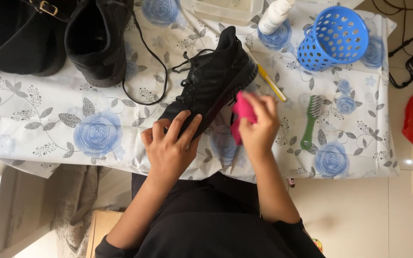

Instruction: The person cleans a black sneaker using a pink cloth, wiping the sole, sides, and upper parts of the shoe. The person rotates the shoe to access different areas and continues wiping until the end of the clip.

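While my left hand (168, 148) steadies the black sneaker (211, 81), wiping looks midway.
Right hand (259, 126) grip pinches a pink cloth (242, 114) at the sole edge (green brush (311, 122) idle on the counter (48, 129)).

Bare cloth lies open to the left of the left hand (168, 148), across the flowered tablecloth (48, 129), up to the black boots (58, 36) at the far edge. A loose lace (142, 91) loops across that gap. Right of the right hand (259, 126), the green brush (311, 122) and yellow toothbrush (271, 81) narrow the way; the blue basket (333, 38), white bottle (274, 16) and clear tub (225, 9) crowd the far right
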